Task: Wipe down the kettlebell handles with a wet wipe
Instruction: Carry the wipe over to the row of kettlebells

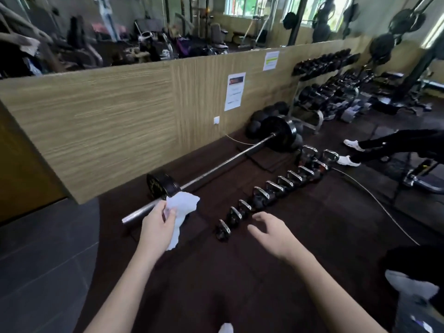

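The left hand [157,224] pinches a white wet wipe [181,212] between thumb and fingers; the sheet bunches at the grip and hangs loose below it, above the dark rubber floor [240,284]. The right hand [271,233] holds nothing: its fingers are spread and loosely bent, palm down, hovering just beside the near end of the kettlebells and touching none of them.

The row of kettlebells [271,191] stands on the floor between and beyond the two hands, running away to the right in a slanting line, small ones nearest, their shiny handles upright. The nearest kettlebell [223,230] sits between the wipe and the right hand, apart from both.

Behind the wipe a barbell [228,162] lies on the floor along the foot of a wood-grain wall panel [108,128], a black plate at each end; its bare near end shows just left of the left hand. Two paper notices [235,91] are stuck on the panel. Further right stands a dumbbell rack [329,78]. Another person's legs in dark trousers and white shoes [349,161] reach in from the right edge, near the far end of the row.
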`<state>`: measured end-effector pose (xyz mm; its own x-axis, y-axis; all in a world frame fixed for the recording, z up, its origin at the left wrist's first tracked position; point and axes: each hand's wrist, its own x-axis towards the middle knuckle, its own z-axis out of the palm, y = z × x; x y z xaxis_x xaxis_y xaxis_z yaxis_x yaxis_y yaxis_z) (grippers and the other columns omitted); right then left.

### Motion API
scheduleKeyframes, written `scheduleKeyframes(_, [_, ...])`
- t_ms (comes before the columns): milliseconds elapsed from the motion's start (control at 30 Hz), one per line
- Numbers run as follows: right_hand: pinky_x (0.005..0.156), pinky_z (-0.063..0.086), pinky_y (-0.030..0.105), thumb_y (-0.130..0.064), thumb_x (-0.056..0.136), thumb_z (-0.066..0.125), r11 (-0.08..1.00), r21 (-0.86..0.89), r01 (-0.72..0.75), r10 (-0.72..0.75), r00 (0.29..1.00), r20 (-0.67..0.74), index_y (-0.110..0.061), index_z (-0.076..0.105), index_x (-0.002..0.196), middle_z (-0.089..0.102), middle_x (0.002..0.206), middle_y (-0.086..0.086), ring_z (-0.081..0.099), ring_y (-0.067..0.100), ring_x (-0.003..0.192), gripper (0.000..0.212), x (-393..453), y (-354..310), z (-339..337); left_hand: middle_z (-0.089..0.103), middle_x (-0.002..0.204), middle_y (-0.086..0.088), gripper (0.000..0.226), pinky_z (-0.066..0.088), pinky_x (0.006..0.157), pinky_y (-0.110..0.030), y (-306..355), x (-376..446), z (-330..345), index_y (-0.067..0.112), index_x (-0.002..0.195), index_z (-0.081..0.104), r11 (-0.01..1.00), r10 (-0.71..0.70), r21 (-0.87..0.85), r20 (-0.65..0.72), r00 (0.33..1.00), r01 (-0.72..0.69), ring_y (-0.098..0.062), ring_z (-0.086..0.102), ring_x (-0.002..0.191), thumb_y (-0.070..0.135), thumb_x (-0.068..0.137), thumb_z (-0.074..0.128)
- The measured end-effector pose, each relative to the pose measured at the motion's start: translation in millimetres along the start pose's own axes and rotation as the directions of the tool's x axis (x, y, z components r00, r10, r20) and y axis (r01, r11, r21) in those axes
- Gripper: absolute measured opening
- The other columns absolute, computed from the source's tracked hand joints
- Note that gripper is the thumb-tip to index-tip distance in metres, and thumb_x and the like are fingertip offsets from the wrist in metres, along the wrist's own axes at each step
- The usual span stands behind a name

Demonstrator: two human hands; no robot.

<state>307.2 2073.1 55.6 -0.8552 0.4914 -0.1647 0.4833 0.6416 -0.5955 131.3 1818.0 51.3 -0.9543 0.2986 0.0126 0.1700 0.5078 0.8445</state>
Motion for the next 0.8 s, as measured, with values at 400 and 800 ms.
scheduleKeyframes(400, [0.112,0.042,0.031,-0.057,0.096,0.054,0.99,-0.037,0.139,-0.117,0.929,0.352,-0.025,0.063,0.129,0.064,0.131,-0.008,0.056,0.007,0.126,0.047,262,137,-76,0.065,0.081,-0.004,0.015,0.046,0.062,-0.018,51,128,189,0.014,0.09,0.058,0.967,-0.253,-0.017,-0.186,0.949,0.254,-0.009,0.06,0.071,0.024,0.1,0.052])
scheduleKeyframes(800, [0.108,0.034,0.024,-0.051,0.102,0.048,0.938,-0.034,0.344,-0.224,0.681,0.697,-0.029,0.048,0.145,0.052,0.142,-0.018,0.043,0.004,0.136,0.048,520,325,63,0.048,0.067,0.0,0.028,0.036,0.054,-0.016,-87,235,425,0.015,0.078,0.051,0.902,-0.387,-0.004,-0.454,0.803,0.432,-0.007,0.043,0.059,0.03,0.102,0.056])
